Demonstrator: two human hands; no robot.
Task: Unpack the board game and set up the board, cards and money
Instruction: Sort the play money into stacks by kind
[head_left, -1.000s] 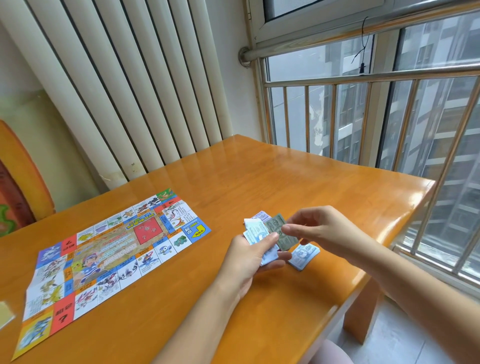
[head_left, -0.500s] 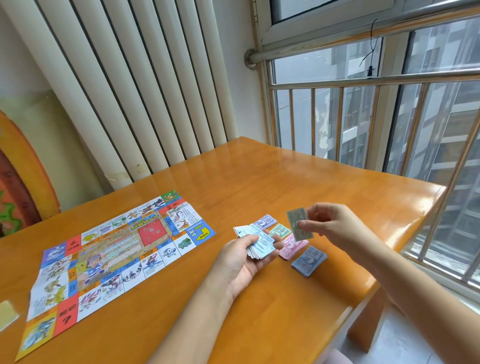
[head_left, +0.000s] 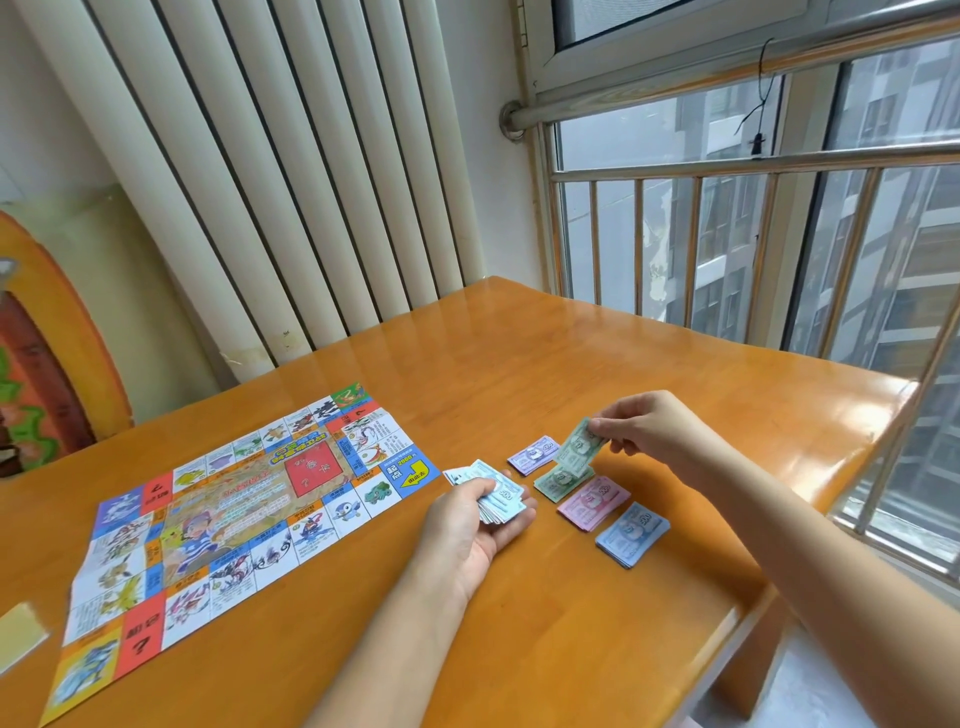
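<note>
The colourful paper game board (head_left: 244, 499) lies unfolded on the left half of the wooden table (head_left: 519, 364). My left hand (head_left: 472, 525) grips a fanned stack of play money (head_left: 493, 493) just right of the board. My right hand (head_left: 649, 428) pinches a single green note (head_left: 579, 447) just above a green money pile (head_left: 561, 480). Around that pile lie a purple pile (head_left: 535, 454), a pink pile (head_left: 592, 501) and a blue pile (head_left: 631, 532), all in a diagonal row.
A pale yellow card or pad (head_left: 18, 636) pokes in at the table's left edge. White vertical slats (head_left: 260, 182) stand behind the table, and a barred window (head_left: 727, 234) runs along the right. The table's right edge drops off close to the blue pile.
My right hand pulled a green note off the stack in my left hand, carried it right, and has lowered it toward the green pile. The left hand stays put with its stack.
</note>
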